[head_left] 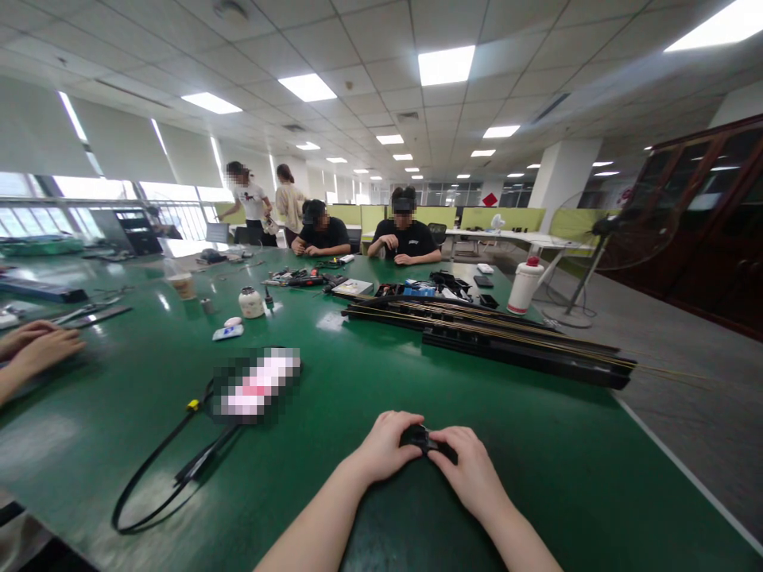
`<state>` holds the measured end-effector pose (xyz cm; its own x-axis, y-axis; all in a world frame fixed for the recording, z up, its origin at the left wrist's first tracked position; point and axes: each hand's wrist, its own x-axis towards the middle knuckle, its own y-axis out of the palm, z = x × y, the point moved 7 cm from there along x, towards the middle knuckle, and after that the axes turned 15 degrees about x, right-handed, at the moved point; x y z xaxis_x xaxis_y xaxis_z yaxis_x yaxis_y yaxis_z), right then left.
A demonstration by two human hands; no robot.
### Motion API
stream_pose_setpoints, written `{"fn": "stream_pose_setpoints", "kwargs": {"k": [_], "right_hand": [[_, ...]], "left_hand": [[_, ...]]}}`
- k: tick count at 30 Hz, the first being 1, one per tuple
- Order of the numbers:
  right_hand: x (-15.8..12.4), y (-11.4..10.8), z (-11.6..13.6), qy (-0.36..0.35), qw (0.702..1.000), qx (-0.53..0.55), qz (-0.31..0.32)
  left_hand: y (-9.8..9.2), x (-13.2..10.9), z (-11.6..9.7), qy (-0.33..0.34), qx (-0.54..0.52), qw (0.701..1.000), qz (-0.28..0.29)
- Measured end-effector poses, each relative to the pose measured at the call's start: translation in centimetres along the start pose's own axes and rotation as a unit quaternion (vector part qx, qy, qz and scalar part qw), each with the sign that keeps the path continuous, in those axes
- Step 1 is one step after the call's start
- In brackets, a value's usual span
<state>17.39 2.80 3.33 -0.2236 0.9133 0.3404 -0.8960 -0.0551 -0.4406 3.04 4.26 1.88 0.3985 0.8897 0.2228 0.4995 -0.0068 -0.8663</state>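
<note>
Both my hands meet over the green table (334, 492) and pinch one small black part (422, 438), whose exact kind I cannot make out. My left hand (390, 446) grips its left side between thumb and fingers. From the right, my right hand (468, 461) holds the other side, fingertips close to those of the left. Much of the part is hidden behind my fingers. To the left of my hands lie a phone-like slab with a blurred screen (262, 385) and a looped black strap (149, 465) with a yellow piece (191, 405) on it.
Long black rails with thin golden rods (524, 349) lie at the right. A white bottle (524, 287) stands near the right edge. Behind are a round jar (251, 303), a cup (180, 284) and scattered tools (310, 278). Another person's hands (44, 349) rest at the left; two people sit opposite.
</note>
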Motion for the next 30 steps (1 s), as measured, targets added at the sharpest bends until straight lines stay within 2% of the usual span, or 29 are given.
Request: {"fn": "stream_pose_setpoints", "kwargs": {"k": [12,22,30], "right_hand": [[-0.2,0.4,-0.1,-0.014,0.996,-0.075,0.042],[-0.4,0.5,-0.1,-0.016,0.995,-0.088,0.039],[-0.4,1.1,-0.1,-0.004,0.99,-0.12,0.076]], "left_hand": [[0.1,0.1,-0.4,0.017,0.006,1.0,-0.006],[0.1,0.1,-0.4,0.023,0.006,1.0,-0.014],[0.2,0.3,-0.5,0.024,0.017,1.0,-0.004]]}}
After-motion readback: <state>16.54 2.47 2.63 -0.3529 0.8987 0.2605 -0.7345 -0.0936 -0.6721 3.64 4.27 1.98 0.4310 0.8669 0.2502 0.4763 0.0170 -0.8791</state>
